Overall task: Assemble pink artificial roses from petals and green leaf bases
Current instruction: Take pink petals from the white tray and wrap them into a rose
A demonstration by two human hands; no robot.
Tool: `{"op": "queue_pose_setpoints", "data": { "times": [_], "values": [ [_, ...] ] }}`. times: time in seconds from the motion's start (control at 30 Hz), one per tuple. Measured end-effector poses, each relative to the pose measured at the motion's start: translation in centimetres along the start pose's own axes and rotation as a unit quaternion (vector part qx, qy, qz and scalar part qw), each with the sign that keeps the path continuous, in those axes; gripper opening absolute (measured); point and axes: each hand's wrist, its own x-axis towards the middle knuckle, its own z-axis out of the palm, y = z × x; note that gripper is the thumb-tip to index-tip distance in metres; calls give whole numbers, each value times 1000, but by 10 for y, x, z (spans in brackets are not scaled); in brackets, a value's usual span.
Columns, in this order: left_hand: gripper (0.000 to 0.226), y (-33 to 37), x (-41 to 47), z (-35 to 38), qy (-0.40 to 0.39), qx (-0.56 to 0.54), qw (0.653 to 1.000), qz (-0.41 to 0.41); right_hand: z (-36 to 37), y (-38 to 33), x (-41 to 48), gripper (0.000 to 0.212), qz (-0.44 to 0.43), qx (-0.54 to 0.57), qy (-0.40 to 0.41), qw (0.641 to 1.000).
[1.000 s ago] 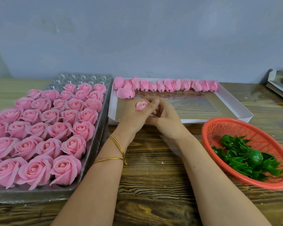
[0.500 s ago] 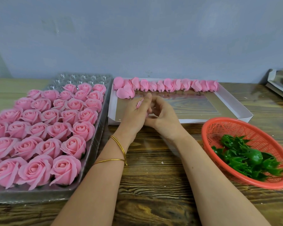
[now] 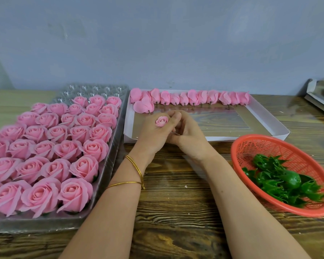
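- A small pink rosebud [image 3: 161, 121] is pinched in the curled fingers of the left hand [image 3: 153, 133], over the near edge of the white tray [image 3: 241, 138].
- The right hand [image 3: 189, 139] curls against the left hand's fingers; I cannot tell whether it grips the bud.
- Loose petals [image 3: 193, 97] line the tray's far edge.
- Finished roses [image 3: 45, 156] fill a clear tray [image 3: 110, 161] at the left edge of the table [image 3: 176, 212].
- A red basket [image 3: 269, 146] of green leaf bases [image 3: 281, 180] sits at the right edge.
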Motion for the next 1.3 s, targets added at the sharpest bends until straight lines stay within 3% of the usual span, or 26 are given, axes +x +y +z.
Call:
{"op": "queue_pose_setpoints", "data": {
  "times": [0.5, 0.77, 0.93, 1.3],
  "values": [
    [49, 2, 0, 5, 34, -13, 999, 3, 3, 0, -1, 53, -25, -10, 13, 1000],
    [11, -1, 0, -1, -9, -4, 1000, 8, 1, 2, 1, 66, -6, -7, 27, 1000],
    [14, 2, -2, 0, -17, -8, 1000, 12, -3, 2, 2, 60, -5, -9, 10, 1000],
    [44, 4, 0, 6, 30, -55, 998, -13, 1, -4, -1, 56, -16, 4, 1, 1000]
  ]
}}
